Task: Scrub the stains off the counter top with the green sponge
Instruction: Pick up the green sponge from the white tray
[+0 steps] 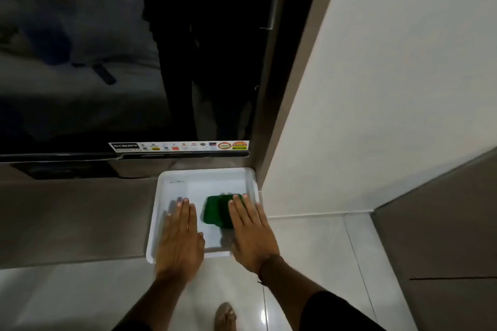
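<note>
A green sponge (216,212) lies inside a white tray (207,177) that rests on the grey counter top (75,217). My right hand (251,234) lies flat, palm down, with its fingertips over the sponge's right side; the sponge looks blurred. My left hand (180,239) is flat with fingers together, pressing on the tray's left part. Neither hand closes around anything.
A dark television screen (121,62) with a sticker strip stands at the back of the counter. A white wall (376,88) and grey panel (443,223) rise on the right. Glossy floor tiles (309,263) and a foot (225,316) show below.
</note>
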Demonstrator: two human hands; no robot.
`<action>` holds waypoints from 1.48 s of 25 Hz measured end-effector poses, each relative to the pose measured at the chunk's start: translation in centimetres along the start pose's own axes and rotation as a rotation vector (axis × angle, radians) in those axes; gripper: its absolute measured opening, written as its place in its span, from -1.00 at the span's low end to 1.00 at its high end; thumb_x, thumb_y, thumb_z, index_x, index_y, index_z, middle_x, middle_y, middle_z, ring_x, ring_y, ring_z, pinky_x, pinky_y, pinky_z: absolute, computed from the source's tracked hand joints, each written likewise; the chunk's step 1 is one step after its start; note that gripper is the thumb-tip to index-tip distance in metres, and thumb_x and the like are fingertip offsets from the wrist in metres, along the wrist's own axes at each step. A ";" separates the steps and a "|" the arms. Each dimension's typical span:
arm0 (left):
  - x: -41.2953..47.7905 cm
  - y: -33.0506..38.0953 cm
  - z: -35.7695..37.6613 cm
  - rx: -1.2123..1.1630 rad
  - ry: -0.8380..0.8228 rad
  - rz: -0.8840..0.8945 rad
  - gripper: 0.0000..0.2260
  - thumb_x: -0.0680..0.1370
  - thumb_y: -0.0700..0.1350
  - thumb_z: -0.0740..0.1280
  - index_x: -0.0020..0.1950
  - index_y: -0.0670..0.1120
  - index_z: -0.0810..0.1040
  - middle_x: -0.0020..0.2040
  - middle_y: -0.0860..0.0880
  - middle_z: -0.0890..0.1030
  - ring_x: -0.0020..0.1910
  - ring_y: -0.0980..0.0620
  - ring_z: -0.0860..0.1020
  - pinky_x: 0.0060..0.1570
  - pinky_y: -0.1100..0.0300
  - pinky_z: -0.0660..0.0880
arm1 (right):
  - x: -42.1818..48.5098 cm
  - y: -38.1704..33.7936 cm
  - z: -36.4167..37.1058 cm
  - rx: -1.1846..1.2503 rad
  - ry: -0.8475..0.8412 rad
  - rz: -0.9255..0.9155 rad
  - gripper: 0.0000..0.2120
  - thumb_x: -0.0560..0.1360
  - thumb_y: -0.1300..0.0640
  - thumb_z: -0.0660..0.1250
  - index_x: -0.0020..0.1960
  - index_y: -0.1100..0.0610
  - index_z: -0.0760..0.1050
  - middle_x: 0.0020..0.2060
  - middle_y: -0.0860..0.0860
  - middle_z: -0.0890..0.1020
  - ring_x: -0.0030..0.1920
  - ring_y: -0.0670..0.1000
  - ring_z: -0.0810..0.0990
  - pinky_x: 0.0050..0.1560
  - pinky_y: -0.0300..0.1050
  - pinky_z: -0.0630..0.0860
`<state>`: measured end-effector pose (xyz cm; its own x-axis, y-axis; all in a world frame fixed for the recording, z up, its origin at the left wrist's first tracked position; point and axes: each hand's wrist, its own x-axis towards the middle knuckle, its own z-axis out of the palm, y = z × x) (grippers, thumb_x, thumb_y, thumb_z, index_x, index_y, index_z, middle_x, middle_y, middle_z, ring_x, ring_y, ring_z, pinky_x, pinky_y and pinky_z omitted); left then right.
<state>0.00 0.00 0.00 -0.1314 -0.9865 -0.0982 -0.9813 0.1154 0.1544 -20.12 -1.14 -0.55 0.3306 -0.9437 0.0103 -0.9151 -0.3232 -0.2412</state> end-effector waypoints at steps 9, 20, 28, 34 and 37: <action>2.3 -2.4 0.6 -0.019 -0.115 0.047 -0.32 0.67 0.07 0.02 0.62 -0.20 -0.27 0.63 -0.25 -0.32 0.61 -0.23 -0.32 0.61 -0.20 -0.07 | 7.1 -2.2 3.2 -0.128 -0.236 0.041 -0.14 0.61 0.08 0.34 0.64 0.13 -0.20 0.66 0.14 -0.07 0.63 0.21 -0.16 0.60 0.25 -0.08; 3.3 -3.1 1.4 -0.147 -0.128 0.111 -0.33 0.59 0.09 -0.09 0.63 -0.24 -0.03 0.64 -0.31 -0.06 0.63 -0.27 -0.10 0.58 -0.31 0.08 | 7.6 -1.6 4.8 -0.071 -0.258 -0.005 -0.24 0.65 0.12 0.25 0.64 0.13 -0.18 0.66 0.16 -0.06 0.63 0.23 -0.18 0.59 0.30 -0.08; 3.1 -1.2 -0.6 -0.060 -0.055 0.019 -0.20 0.63 0.03 0.29 0.63 -0.23 -0.16 0.66 -0.27 -0.16 0.63 -0.23 -0.20 0.62 -0.20 0.00 | 5.9 -1.3 1.6 -0.088 -0.094 -0.087 -0.25 0.63 0.11 0.29 0.64 0.14 -0.11 0.66 0.15 0.01 0.63 0.23 -0.11 0.56 0.18 -0.17; 2.5 5.9 -4.1 -0.002 -0.031 0.129 -0.19 0.65 0.10 0.26 0.62 -0.20 -0.21 0.65 -0.21 -0.22 0.63 -0.20 -0.23 0.61 -0.12 -0.17 | 0.3 2.7 -6.1 -0.105 0.053 -0.018 -0.24 0.59 0.20 0.33 0.63 0.17 -0.04 0.64 0.17 0.10 0.63 0.26 -0.03 0.58 0.24 0.04; 2.3 12.7 -5.2 0.041 -0.009 0.296 -0.15 0.56 0.06 0.43 0.62 -0.28 0.00 0.65 -0.30 0.04 0.63 -0.29 0.03 0.59 -0.20 0.12 | -4.8 7.8 -9.3 -0.115 0.112 0.105 -0.29 0.59 0.29 0.26 0.63 0.18 -0.01 0.63 0.17 0.13 0.63 0.25 -0.03 0.57 0.26 0.10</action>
<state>-12.07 -1.44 6.84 -0.4135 -0.9083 -0.0632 -0.9051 0.4025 0.1372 -30.93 0.19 6.52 0.2101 -0.9725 0.1003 -0.9656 -0.2225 -0.1346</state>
